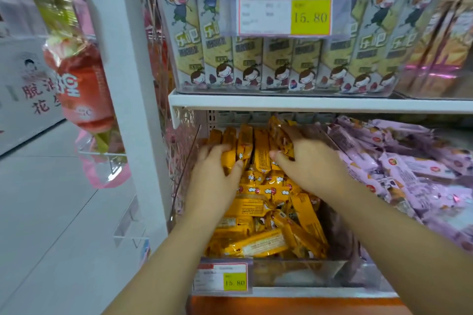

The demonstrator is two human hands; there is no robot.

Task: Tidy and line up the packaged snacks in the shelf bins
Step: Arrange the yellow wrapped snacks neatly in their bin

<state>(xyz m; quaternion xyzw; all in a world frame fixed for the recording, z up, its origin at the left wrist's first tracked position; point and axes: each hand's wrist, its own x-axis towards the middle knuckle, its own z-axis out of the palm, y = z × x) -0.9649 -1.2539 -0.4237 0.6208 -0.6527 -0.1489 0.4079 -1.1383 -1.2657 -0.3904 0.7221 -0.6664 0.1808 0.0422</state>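
Centre frame, I've got my left hand [215, 181] and right hand [309, 163] curled round the upright yellow packs [258, 151] at the back of the bin [294, 271], squeezing them into a row. Loose packs [261, 240] sit jumbled lower down.

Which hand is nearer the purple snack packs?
Right. The right hand grips upright yellow packs just beside the purple snack packs; the left hand holds yellow packs further left.
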